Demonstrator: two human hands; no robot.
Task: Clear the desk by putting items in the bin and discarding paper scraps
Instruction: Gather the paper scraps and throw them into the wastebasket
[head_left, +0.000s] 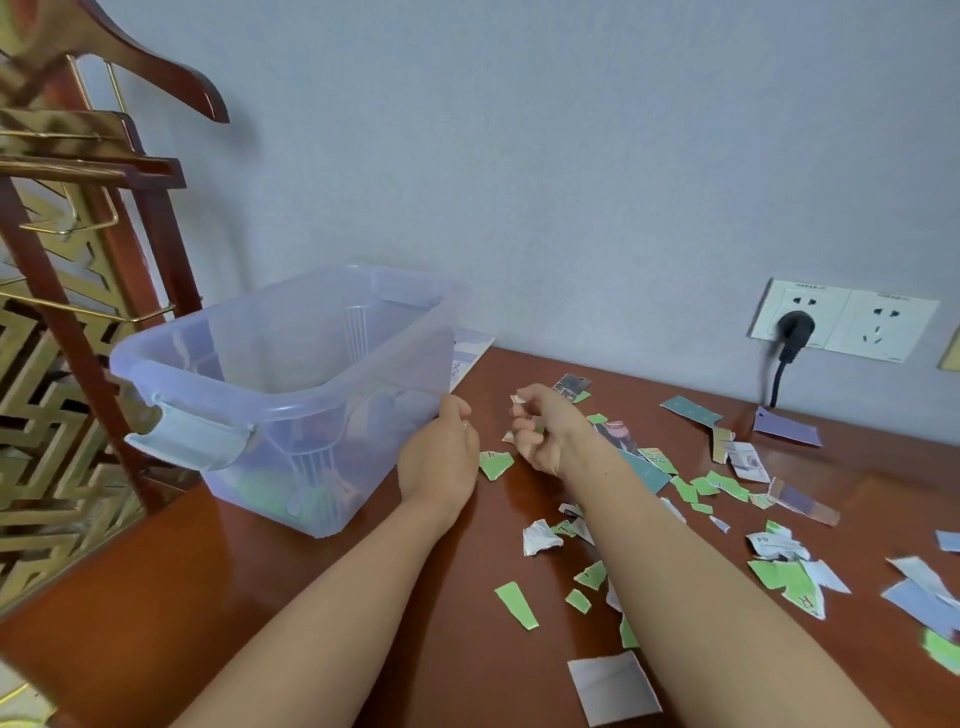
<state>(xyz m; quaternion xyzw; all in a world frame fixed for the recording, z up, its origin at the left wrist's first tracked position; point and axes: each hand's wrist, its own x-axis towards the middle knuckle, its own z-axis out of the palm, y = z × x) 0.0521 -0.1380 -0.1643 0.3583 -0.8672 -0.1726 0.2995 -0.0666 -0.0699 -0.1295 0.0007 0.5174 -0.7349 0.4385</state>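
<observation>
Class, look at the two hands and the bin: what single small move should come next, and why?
Probably swing the right hand left over the bin and let go. Its curled fingers pinch a small paper scrap, the bin's top is open beside it, and the left hand sits at the bin's wall, seemingly steadying it.

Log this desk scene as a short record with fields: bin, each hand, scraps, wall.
bin: translucent plastic bin, upright on the desk, items inside
left hand: against the bin's near right corner, hold unclear
right hand: pinches a small paper scrap
scraps: torn paper scraps scattered right of the bin
wall: double wall socket, black plug in its left half
</observation>
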